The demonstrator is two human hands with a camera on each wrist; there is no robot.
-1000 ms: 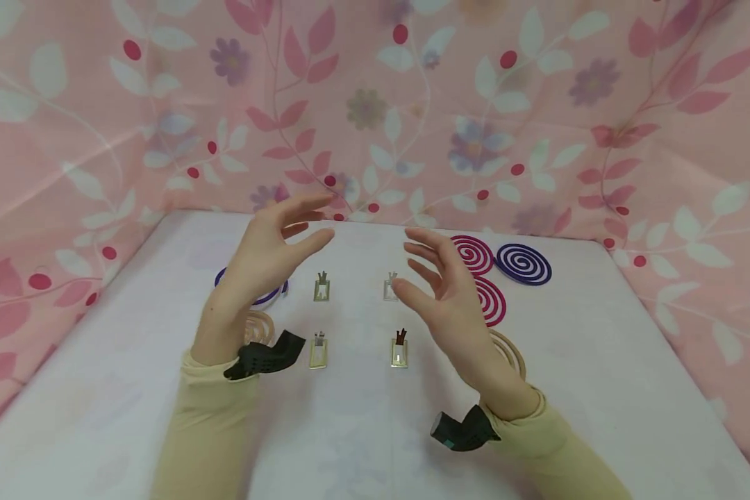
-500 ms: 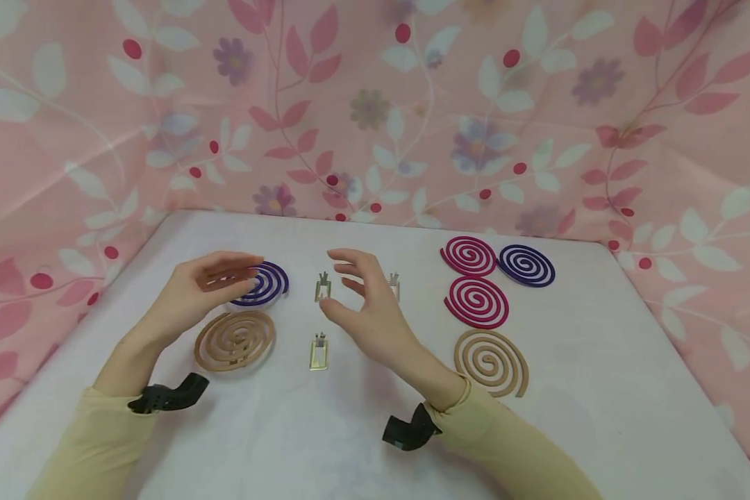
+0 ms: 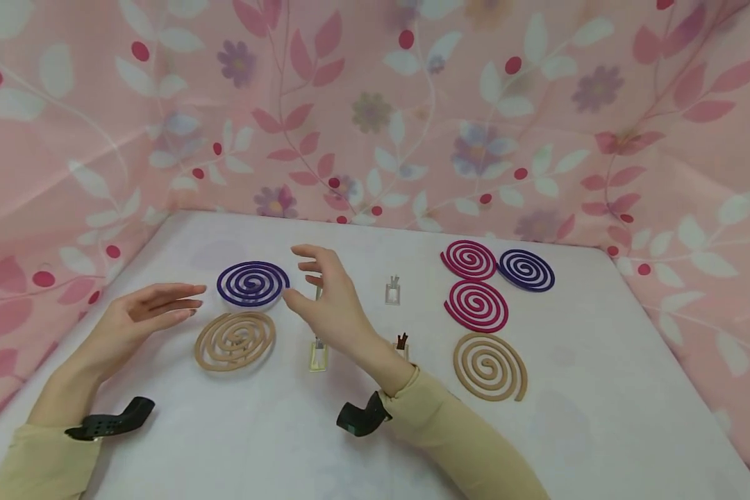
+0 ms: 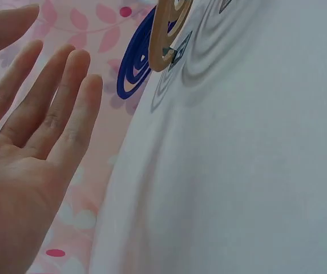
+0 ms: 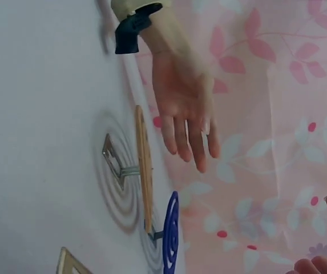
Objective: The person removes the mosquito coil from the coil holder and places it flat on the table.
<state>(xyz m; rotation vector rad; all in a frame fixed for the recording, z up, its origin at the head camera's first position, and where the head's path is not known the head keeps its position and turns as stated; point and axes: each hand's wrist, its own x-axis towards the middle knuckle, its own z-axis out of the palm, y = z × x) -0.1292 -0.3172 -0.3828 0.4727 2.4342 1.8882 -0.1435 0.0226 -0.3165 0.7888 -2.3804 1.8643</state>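
From where I stand, the person's left hand is held above the left side of the table, its fingers straight and slightly spread, the thumb set apart from them. Just to its right are two coils raised off the cloth on small metal stands: a blue coil on the far side and a tan coil on the near side, casting ringed shadows underneath. The right hand hangs over the middle, fingers softly bent and a little apart, the thumb away from them. From above, its thumb tip meets the right edge of the raised blue coil, but the right wrist view shows a gap between them. Beneath that hand and its wrist, partly covered, are a far-left stand, a near-left stand and a dark-topped stand; a pale stand shows fully, farther off to the right. Over on the right lie more coils: a far pink coil touching a second blue coil on its right, a nearer pink coil, and a second tan coil nearest. Flowered pink cloth hangs behind.
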